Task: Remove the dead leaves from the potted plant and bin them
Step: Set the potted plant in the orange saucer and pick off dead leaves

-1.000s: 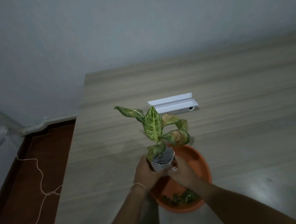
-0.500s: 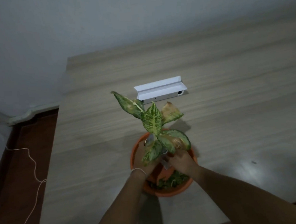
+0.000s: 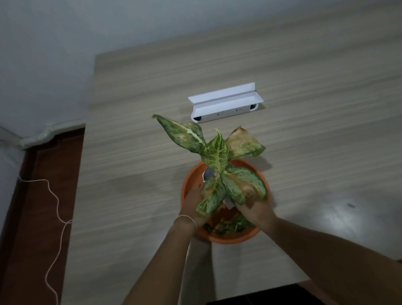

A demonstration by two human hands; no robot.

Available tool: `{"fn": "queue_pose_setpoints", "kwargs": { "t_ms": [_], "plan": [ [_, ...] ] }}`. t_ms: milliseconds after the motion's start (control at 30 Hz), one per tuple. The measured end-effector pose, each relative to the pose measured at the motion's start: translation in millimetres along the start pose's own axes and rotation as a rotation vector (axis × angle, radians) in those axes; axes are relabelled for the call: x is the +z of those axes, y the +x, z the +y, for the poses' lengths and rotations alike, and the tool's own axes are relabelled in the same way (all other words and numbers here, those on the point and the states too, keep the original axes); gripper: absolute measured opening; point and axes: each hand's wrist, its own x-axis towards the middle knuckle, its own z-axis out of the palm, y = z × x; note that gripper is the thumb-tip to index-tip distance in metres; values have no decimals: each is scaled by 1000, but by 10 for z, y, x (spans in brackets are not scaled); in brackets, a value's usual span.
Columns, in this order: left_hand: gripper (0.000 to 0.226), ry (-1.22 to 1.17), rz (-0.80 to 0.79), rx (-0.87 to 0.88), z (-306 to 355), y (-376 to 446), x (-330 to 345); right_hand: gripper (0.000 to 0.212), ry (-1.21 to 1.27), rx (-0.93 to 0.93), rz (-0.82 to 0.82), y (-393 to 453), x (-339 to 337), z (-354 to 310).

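Two hands wrapped around plant (image 3: 216,165) base: left hand (image 3: 191,210) and right hand (image 3: 254,210) cupping small grey pot (image 3: 208,173), fingers curled closed on it. Plant held over orange basin (image 3: 227,236), green clippings in near side. Browned leaves at upper right (image 3: 241,142) and lower right (image 3: 247,189), not yet removed. Risk: pot tipping or slipping if grip loosens, soil spilling on table (image 3: 313,144). Pale wood-grain table, white tray (image 3: 225,103) behind, grey wall, cord (image 3: 53,198) on dark floor.
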Motion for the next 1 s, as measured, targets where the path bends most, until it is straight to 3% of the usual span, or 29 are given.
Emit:
{"fn": "queue_pose_setpoints", "kwargs": {
  "t_ms": [67,200,267,367,533,700,800,1000],
  "plan": [
    [36,210,-181,-41,93,-135,-11,93,-38,-2,9,-110,-20,-16],
    [39,486,-369,-113,34,-189,92,39,-410,-307,-126,-340,-65,-342],
    [39,579,-373,-20,-67,-152,186,38,-568,-373,-236,-361,-26,-410],
    [30,651,-337,62,-177,-112,294,41,-695,-470,-271,-390,83,-514],
    [31,594,-293,-8,-381,-18,449,33,-789,-503,-285,-373,194,-530],
    [38,218,-222,-231,-508,22,535,31,-823,-470,-340,-331,257,-548],
    [36,104,-132,-238,-379,-36,492,35,-843,-424,-369,-271,316,-520],
    [26,37,-133,-315,-628,3,527,33,-689,-426,-294,-285,224,-565]
  ]
}}
